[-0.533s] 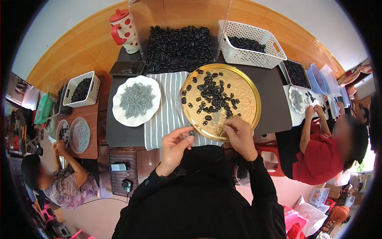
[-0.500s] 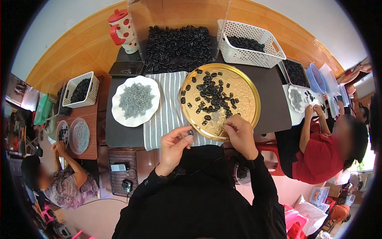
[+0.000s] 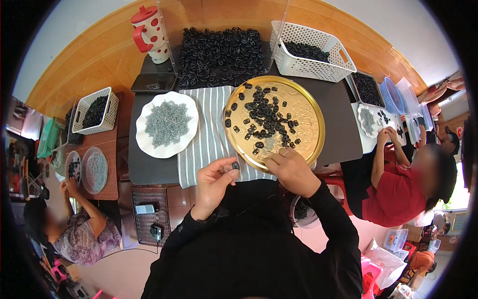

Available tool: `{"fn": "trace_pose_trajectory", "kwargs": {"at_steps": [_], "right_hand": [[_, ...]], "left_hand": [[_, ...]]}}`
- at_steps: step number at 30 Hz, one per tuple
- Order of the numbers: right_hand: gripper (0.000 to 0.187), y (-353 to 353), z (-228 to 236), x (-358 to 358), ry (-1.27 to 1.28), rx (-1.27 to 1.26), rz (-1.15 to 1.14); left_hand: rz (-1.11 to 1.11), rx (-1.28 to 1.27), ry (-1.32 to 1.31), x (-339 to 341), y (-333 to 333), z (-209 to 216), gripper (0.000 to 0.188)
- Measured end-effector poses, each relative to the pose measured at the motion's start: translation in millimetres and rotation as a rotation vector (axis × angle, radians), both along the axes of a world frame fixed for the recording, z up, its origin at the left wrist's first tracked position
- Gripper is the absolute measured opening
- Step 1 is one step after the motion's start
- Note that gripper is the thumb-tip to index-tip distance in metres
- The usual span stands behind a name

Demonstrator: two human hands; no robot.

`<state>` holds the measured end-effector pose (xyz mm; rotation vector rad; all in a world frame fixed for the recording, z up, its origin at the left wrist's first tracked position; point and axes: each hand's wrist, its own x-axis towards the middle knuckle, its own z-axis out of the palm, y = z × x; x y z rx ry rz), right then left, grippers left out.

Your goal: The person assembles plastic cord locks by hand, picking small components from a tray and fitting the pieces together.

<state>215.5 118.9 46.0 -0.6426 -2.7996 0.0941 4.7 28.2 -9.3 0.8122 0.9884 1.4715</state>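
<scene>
Between thumb and fingertips, my left hand pinches a small black oval piece, just off the tray's front left edge. My right hand is over the front rim of the round gold tray, back of the hand up and fingers bent together. Whatever those fingertips hold is hidden. Behind the right hand, a heap of small black pieces lies on the tray, with a little patch of small grey pieces nearer me. To the left, a white wavy-edged plate carries many small grey pieces.
A grey-and-white striped cloth lies under the tray's left side. Behind stand a clear bin of black links, a white perforated basket, a dark phone-like slab and a red-lidded tumbler. Co-workers sit at tables left and right.
My right hand has moved left along the tray's front rim, toward my left hand, and turned its back upward. My left hand still holds the black oval piece in nearly the same place.
</scene>
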Motion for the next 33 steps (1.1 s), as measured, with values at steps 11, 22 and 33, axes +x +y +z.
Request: {"fn": "trace_pose_trajectory", "kwargs": {"at_steps": [11,22,33], "right_hand": [[0.009,9,-12,-1,0.007,-0.020,-0.007],[0.008,-13,-23,34,0.730,-0.668,-0.404],[0.004,-21,-22,38,0.877,-0.606,-0.453]], "left_hand": [[-0.030,-0.023,-0.026,1,-4,3,0.027],[0.132,0.139,0.797,-4,15,8,0.023],[0.206,0.197,1.231,8,21,10,0.024]]}}
